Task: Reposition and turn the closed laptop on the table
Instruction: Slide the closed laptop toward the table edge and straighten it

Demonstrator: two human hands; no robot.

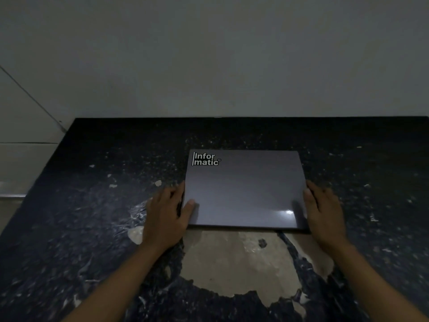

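A closed grey laptop lies flat on the dark table, a white "Informatic" logo at its far left corner. My left hand grips the laptop's left edge, thumb resting on the lid and fingers curled along the side. On the opposite side, my right hand holds the right edge near the front corner, thumb on top. The laptop's long sides run left to right, roughly square to me.
The table's black covering is worn, with a large pale bare patch just in front of the laptop and small chips scattered about. A plain wall rises behind the table's far edge. Pale floor or ledge shows past the left edge.
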